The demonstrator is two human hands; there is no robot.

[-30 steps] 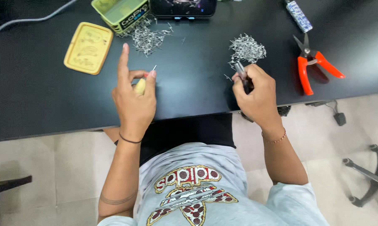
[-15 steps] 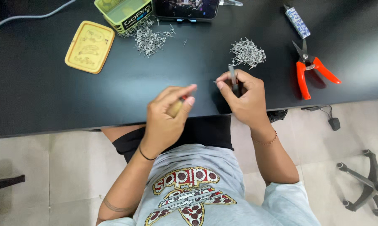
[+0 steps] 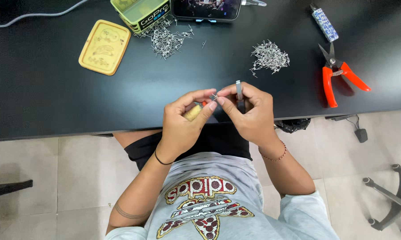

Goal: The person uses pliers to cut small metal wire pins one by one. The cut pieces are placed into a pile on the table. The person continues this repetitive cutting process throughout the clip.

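1. Both hands meet right at the near edge of the black worktop (image 3: 54, 102), pretty much dead centre.
2. The left hand (image 3: 182, 122) has its fingers curled shut around a small yellowish tool handle (image 3: 192, 112), thumb and index tip pushed forward.
3. The right hand (image 3: 249, 113) has its fingers closed on a slim grey metal tool (image 3: 239, 90) that sticks up past the knuckles, pointing to the far side.
4. Between the two sets of fingertips sits a tiny metal piece (image 3: 213, 96). It's pinched there, though it's too small to say what it is exactly or which hand really has it.
5. Far and a bit right of the hands there's a pile of small metal pins (image 3: 270, 56), well apart from the fingers.
6. A second, more scattered pile of pins (image 3: 167, 39) lies far-left of the hands, just beside an open green tin (image 3: 140, 12).
7. The tin's yellow lid (image 3: 104, 46) lies flat on the worktop to the left of that.
8. A phone (image 3: 207, 9) rests at the far edge, screen up.
9. Over on the right: orange-handled snips (image 3: 336, 75), and farther back a small blue-and-white patterned tube (image 3: 324, 23).
10. An office chair base (image 3: 394, 202) shows on the tiled floor, near right.
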